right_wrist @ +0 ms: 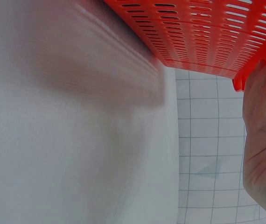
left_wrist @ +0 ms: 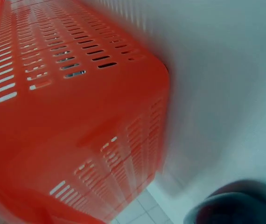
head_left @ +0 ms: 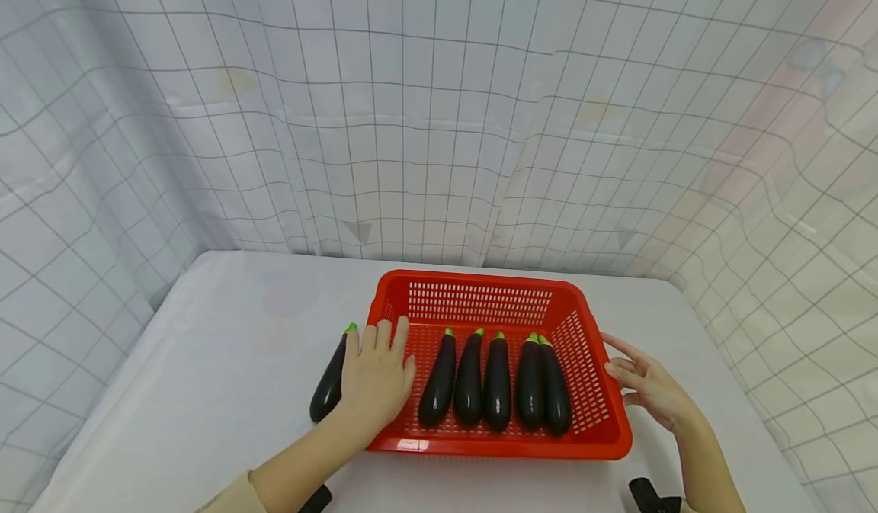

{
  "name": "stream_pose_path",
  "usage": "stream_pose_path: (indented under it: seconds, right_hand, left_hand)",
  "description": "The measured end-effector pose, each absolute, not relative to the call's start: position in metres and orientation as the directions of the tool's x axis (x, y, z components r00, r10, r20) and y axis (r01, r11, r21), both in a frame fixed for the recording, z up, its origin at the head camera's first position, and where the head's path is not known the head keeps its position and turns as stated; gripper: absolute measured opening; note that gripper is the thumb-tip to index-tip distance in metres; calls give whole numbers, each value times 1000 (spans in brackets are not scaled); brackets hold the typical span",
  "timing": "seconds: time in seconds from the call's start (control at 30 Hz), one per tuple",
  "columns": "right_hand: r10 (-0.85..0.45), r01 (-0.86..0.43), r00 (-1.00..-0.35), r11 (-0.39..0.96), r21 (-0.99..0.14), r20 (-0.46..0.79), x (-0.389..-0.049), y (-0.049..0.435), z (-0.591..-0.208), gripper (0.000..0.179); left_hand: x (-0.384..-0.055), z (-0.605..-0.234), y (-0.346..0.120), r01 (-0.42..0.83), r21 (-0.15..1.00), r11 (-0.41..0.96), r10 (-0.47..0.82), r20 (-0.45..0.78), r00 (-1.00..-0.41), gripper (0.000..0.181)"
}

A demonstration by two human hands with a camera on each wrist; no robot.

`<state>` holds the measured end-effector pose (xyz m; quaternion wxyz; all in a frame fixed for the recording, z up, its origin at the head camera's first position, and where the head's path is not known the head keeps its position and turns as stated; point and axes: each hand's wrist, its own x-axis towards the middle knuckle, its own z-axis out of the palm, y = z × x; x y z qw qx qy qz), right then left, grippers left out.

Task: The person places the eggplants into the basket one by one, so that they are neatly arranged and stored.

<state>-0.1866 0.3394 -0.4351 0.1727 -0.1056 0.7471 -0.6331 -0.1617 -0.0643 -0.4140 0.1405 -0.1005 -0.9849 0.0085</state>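
A red plastic basket [head_left: 473, 447] with slotted walls stands on the white table, several dark eggplants [head_left: 497, 383] lying side by side in it, green stems pointing away. My left hand [head_left: 377, 376] rests palm down across its left rim, fingers straight, thumb over the inside. Outside that rim lies one more eggplant [head_left: 331, 383], partly covered by the hand. At the right rim, my right hand [head_left: 652, 387] holds the edge between thumb and fingers; some fingertips are hidden. The left wrist view shows the basket's outer walls [left_wrist: 86, 112] and a dark rounded end at the bottom.
The white tabletop [head_left: 233, 391] extends on both sides of the basket. Behind and beside it hang white grid-patterned curtains [head_left: 439, 117]. A dark strap piece shows at each wrist.
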Motion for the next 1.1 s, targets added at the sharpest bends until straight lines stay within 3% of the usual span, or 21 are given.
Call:
stream_pose_path:
  seconds: [0.23, 0.77, 1.1]
  right_hand:
    - [-376, 61, -918, 175, -983, -123, -187, 340, -436, 56]
    - [-378, 60, -918, 166, -984, -120, -187, 340, -436, 56]
    - [-378, 62, -918, 165, -984, -121, -188, 341, -437, 56]
  left_hand:
    - [-159, -413, -84, 170, 15, 985, 157, 314, -936, 58]
    - [-154, -422, -123, 58, 158, 986, 12, 274, -962, 54]
    - [-150, -447, -135, 47, 164, 985, 4, 256, -967, 53]
